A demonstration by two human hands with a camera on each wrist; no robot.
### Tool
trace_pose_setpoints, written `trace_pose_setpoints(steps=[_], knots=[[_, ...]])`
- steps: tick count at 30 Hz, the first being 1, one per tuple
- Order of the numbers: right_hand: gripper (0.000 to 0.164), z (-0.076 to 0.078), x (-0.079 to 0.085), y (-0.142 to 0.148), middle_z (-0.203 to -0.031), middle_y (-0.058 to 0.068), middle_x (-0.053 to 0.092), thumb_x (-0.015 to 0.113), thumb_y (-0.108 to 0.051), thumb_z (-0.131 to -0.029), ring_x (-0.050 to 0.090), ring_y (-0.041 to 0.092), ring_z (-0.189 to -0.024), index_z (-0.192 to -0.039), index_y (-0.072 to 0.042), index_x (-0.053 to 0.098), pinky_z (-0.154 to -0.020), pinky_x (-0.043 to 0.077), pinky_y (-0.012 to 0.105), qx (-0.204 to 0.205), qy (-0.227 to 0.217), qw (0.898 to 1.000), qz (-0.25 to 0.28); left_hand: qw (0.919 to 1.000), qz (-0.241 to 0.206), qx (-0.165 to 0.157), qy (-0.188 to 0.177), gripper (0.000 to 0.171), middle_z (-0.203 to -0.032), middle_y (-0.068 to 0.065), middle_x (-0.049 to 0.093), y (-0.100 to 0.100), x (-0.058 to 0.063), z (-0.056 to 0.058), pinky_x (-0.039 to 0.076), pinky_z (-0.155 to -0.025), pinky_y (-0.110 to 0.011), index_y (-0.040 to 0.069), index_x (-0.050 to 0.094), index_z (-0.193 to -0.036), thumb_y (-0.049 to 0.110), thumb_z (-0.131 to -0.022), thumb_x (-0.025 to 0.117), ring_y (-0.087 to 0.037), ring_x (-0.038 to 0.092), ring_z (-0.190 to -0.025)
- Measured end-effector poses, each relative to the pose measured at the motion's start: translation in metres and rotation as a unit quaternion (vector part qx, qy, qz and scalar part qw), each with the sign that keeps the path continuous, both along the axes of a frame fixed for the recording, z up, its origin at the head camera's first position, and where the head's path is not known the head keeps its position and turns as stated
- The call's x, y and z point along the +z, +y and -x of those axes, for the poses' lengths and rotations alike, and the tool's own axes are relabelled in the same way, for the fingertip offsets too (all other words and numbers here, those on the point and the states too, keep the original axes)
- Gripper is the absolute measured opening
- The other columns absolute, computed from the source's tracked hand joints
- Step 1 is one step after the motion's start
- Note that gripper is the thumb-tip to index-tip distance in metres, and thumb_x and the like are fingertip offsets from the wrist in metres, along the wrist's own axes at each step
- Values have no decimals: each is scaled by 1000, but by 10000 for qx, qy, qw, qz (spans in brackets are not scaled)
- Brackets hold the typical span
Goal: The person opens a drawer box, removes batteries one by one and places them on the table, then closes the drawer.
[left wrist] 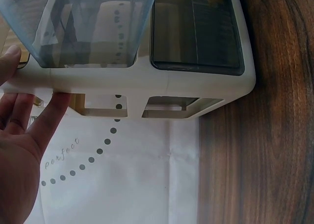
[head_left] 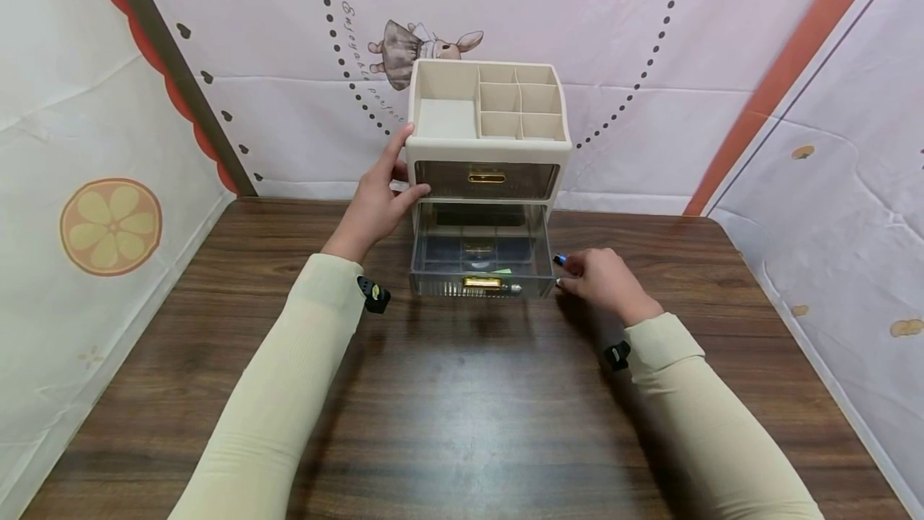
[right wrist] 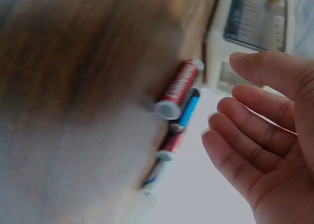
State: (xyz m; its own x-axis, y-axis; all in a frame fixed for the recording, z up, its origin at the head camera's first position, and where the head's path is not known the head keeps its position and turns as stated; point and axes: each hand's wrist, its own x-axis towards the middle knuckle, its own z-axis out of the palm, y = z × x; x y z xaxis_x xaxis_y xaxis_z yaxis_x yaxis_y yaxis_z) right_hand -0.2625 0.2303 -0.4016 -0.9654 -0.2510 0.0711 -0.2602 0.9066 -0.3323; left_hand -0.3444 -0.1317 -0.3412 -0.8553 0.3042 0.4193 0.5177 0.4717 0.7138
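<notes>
A cream desktop drawer organizer [head_left: 488, 147] stands at the back of the table, its smoky clear lower drawer [head_left: 433, 283] pulled out. My left hand [head_left: 377, 203] grips the organizer's left edge, thumb on the front and fingers along the side; the left wrist view shows the same hold. To the right of the drawer is my right hand [head_left: 606, 283], by small cylinders mostly hidden behind it in the head view. In the right wrist view these look like batteries, including a red one [right wrist: 181, 89] and a blue-and-black one [right wrist: 189, 111]. The fingers [right wrist: 245, 150] are relaxed and apart from them.
Inside the pulled-out drawer lie a few small items, including something green [head_left: 503, 271]. The upper drawer [head_left: 447, 181] is closed. Open compartments top the organizer. Behind the brown wooden table [head_left: 469, 408] hangs a printed cloth [head_left: 577, 14].
</notes>
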Motion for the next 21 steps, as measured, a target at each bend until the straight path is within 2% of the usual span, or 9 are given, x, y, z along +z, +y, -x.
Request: trace_pose_setpoints(steps=[5, 8, 13, 21], knots=[[16, -4, 16, -6, -75, 3, 68, 71, -20, -85, 54, 13, -59, -92, -6, 72, -56, 45, 30, 92, 81, 9999, -17, 10000, 42, 37, -17, 88, -110, -10, 58, 0, -1, 1, 56, -81, -45, 58, 9, -147, 24, -91, 67, -23, 59, -102], [20, -7, 27, -9, -82, 7, 70, 71, -20, -85, 59, 16, -66, -98, -4, 73, -61, 49, 34, 213, 260, 9994, -19, 9999, 84, 68, -26, 88, -110, -10, 57, 0, -1, 1, 55, -81, -45, 59, 8, -147, 24, -91, 67, -23, 59, -102], [20, -14, 43, -15, -91, 13, 71, 70, -17, -85, 63, 22, -78, -101, -4, 73, -70, 52, 41, 406, 601, 9973, 57, 9999, 92, 79, -28, 88, -109, -10, 57, 0, -1, 1, 55, -80, -45, 59, 7, -147, 25, -91, 67, -23, 58, -101], [24, -21, 67, -24, -95, 13, 71, 70, -16, -85, 64, 26, -85, -103, -1, 72, -77, 52, 44, 531, 911, 9944, 98, 9999, 110, 90, 16, 88, -108, -9, 57, 0, -2, 1, 54, -82, -45, 59, 8, -147, 25, -91, 67, -22, 58, -101]])
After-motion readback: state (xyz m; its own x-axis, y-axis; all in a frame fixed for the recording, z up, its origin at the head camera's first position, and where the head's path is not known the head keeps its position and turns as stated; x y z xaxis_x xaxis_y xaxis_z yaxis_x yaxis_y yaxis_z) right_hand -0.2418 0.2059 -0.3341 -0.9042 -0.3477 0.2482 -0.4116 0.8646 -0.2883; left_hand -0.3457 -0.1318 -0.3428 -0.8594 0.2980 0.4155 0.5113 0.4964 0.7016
